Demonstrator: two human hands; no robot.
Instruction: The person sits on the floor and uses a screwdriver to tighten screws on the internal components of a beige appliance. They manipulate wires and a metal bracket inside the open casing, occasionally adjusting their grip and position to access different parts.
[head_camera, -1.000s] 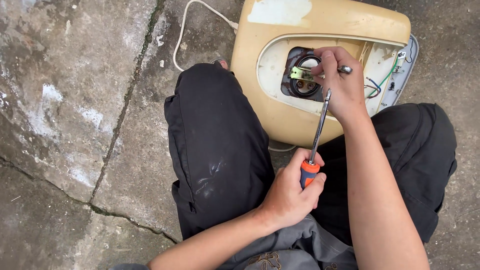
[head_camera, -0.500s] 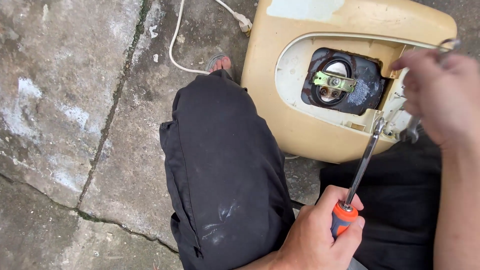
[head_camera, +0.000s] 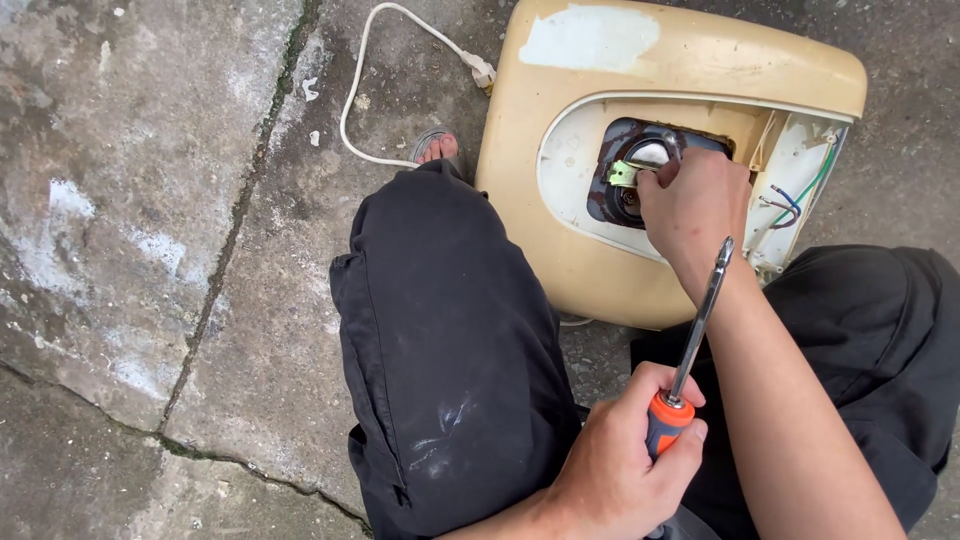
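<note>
While left hand grips screwdriver, right fingers touch bracket.

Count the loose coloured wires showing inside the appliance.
3 visible: a green wire, a blue wire and a dark one, all in the open right-hand compartment of the yellow appliance. More may be hidden.

Dark opening in cream appliance housing mostly filled: right hand sits over its lower right, green bracket crosses the left part. Little room left inside. Loose coloured wires crowd the recess to the right. Screwdriver, gripped by left hand, slants across the right forearm, blocking approach from below. Black-trousered knee closes the left side. Bare concrete left is open; white cord loops there.
</note>
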